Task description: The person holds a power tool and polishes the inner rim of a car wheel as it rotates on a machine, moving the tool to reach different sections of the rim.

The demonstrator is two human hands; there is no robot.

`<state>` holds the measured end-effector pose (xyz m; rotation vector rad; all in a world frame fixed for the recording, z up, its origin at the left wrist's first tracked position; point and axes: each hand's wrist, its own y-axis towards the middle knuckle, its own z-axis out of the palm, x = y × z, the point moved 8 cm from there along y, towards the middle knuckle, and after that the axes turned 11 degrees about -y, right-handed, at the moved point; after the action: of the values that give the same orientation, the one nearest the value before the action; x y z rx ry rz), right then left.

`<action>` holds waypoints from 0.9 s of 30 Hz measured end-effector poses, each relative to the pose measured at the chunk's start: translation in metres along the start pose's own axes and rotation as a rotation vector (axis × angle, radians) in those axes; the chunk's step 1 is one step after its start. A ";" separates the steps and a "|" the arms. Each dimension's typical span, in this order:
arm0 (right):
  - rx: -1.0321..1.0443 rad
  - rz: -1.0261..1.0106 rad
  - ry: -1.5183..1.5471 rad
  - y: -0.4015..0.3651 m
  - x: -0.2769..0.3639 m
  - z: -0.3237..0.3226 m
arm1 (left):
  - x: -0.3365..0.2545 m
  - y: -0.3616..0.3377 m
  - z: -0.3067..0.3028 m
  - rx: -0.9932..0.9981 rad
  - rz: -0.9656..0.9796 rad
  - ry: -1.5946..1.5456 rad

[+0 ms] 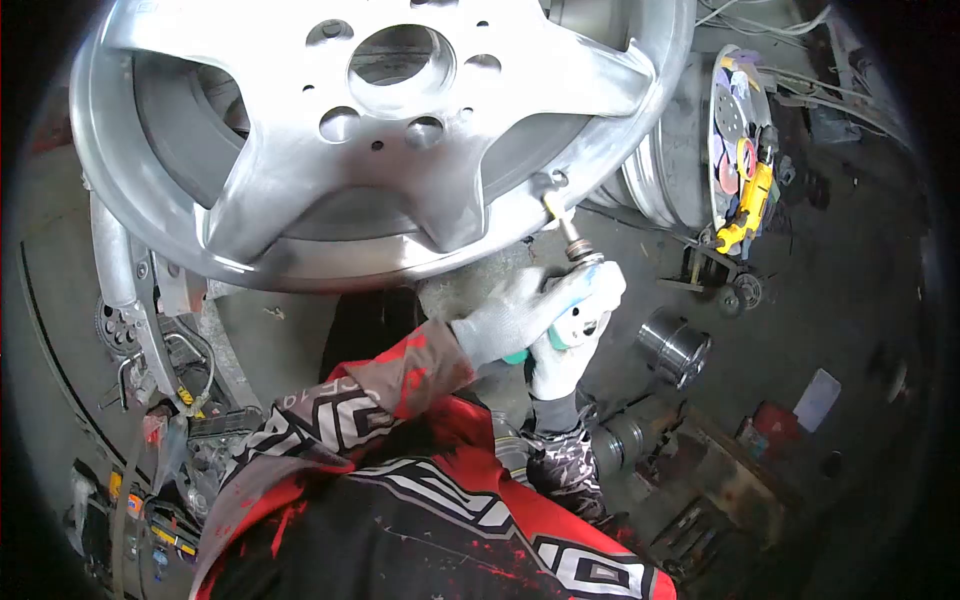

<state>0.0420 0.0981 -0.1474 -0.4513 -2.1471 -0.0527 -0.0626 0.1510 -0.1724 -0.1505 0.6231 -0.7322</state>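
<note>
A large silver alloy wheel [290, 130] with broad spokes fills the top of the head view. Both my hands wear white gloves and are wrapped round a die grinder [578, 328] with a white and green body. My left hand [505, 318] closes over its front from the left; my right hand [563, 368] grips the body from below. From the metal collet, a small yellowish tip [555, 207] reaches up to the wheel's outer rim, close beside a small hole there. My fingers hide much of the tool body.
At the right, a yellow power tool [748, 210] and sanding discs [730, 120] lie on another wheel [665, 170]. A shiny metal cylinder [675, 347] stands on the floor [790, 320]. Left of me is a metal stand [115, 250] among tools and clutter.
</note>
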 end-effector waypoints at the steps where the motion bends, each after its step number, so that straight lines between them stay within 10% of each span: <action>1: -0.047 0.019 0.026 0.000 -0.005 -0.003 | 0.000 0.000 0.001 0.013 0.010 0.030; 7: 0.074 -0.041 -0.191 -0.017 -0.007 0.006 | -0.005 -0.022 -0.002 -0.038 0.047 -0.006; 19: 0.041 0.081 0.309 -0.013 -0.022 0.003 | 0.012 -0.003 -0.001 -0.098 -0.023 0.439; 23: 0.075 -0.078 -0.250 -0.008 -0.002 -0.002 | 0.009 -0.007 0.004 -0.117 0.039 0.389; 27: 0.020 0.045 0.152 -0.004 -0.033 -0.011 | 0.007 0.009 0.011 -0.069 0.012 0.461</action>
<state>0.0668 0.0820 -0.1670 -0.4687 -1.9857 -0.0394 -0.0463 0.1522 -0.1697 -0.0397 1.0877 -0.7391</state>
